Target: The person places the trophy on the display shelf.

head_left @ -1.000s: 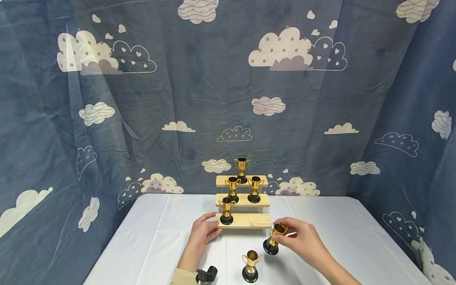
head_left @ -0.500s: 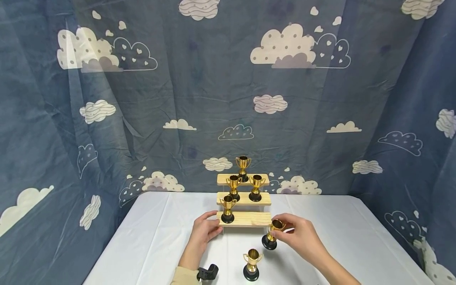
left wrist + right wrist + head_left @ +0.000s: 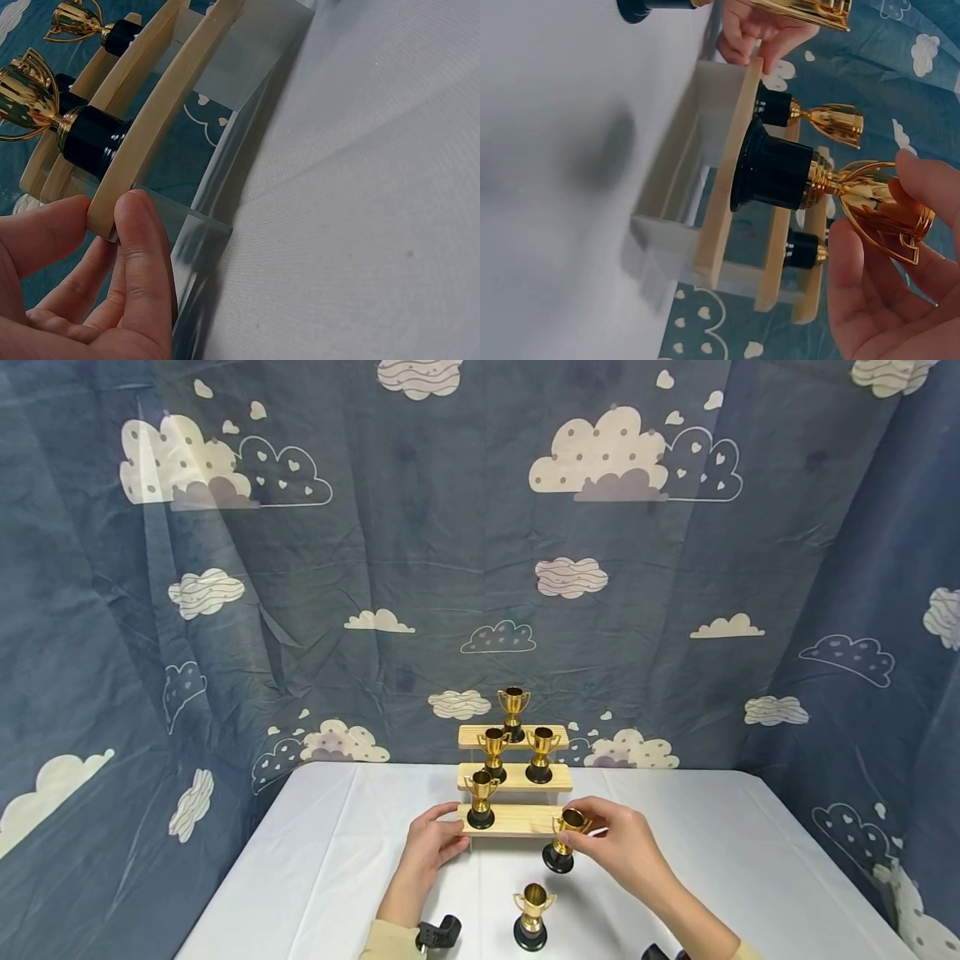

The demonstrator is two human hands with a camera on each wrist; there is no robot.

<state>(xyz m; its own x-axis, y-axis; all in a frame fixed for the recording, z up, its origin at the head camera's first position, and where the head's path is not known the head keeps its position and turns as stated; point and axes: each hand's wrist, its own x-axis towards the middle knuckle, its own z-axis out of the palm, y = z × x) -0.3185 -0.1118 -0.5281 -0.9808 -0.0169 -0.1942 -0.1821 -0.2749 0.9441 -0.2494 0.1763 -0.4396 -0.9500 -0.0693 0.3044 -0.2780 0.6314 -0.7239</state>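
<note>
My left hand [image 3: 430, 856] pinches the left end of the lowest wooden shelf [image 3: 161, 112] between thumb and fingers. A gold trophy cup with a black base [image 3: 562, 842] is in my right hand [image 3: 618, 847], held by its cup and handles, slightly tilted. In the head view its base overlaps the front right of the lowest shelf. Another trophy [image 3: 481, 799] stands at that shelf's left end. Two trophies, one at the left [image 3: 493, 753] and one at the right [image 3: 541, 753], stand on the middle shelf. A single trophy [image 3: 513, 713] tops the upper shelf [image 3: 472, 737].
One more gold trophy [image 3: 532, 917] stands on the white tablecloth [image 3: 337, 860] in front of the stand, between my forearms. Clear side panels [image 3: 199, 229] support the shelves. A dark blue cloud-patterned curtain [image 3: 420, 560] hangs behind and at both sides.
My right hand has carried its trophy up and to the left, toward the lowest shelf. The left hand keeps its hold on the shelf end. The head view has shifted slightly.
</note>
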